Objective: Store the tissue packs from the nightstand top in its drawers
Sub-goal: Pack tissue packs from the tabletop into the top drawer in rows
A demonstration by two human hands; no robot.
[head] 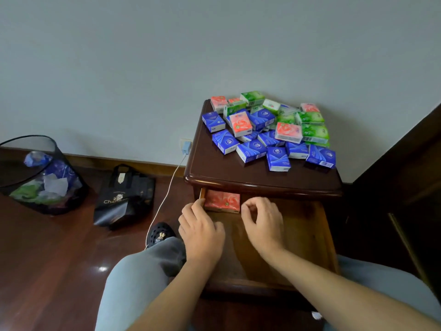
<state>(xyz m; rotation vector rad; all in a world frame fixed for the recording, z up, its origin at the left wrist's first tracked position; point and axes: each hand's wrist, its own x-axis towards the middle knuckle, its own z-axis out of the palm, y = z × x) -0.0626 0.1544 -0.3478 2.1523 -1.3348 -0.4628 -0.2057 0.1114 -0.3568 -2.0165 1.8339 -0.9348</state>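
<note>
A dark wooden nightstand (214, 168) carries a heap of several tissue packs (269, 130) in blue, red and green at its back right. Its top drawer (310, 235) is pulled out toward me. Red tissue packs (223, 201) lie in the drawer's back left corner. My left hand (202, 231) rests at the drawer's left side, fingertips touching the red packs. Just right of those packs my right hand (261, 222) hovers over the drawer with fingers curled and nothing in it.
A black mesh wastebasket (40, 173) with wrappers stands on the wooden floor at left. A black shopping bag (124, 197) lies beside the nightstand. A white charger cable (164, 199) runs from a wall plug (186, 147). Dark furniture (405, 187) stands at right.
</note>
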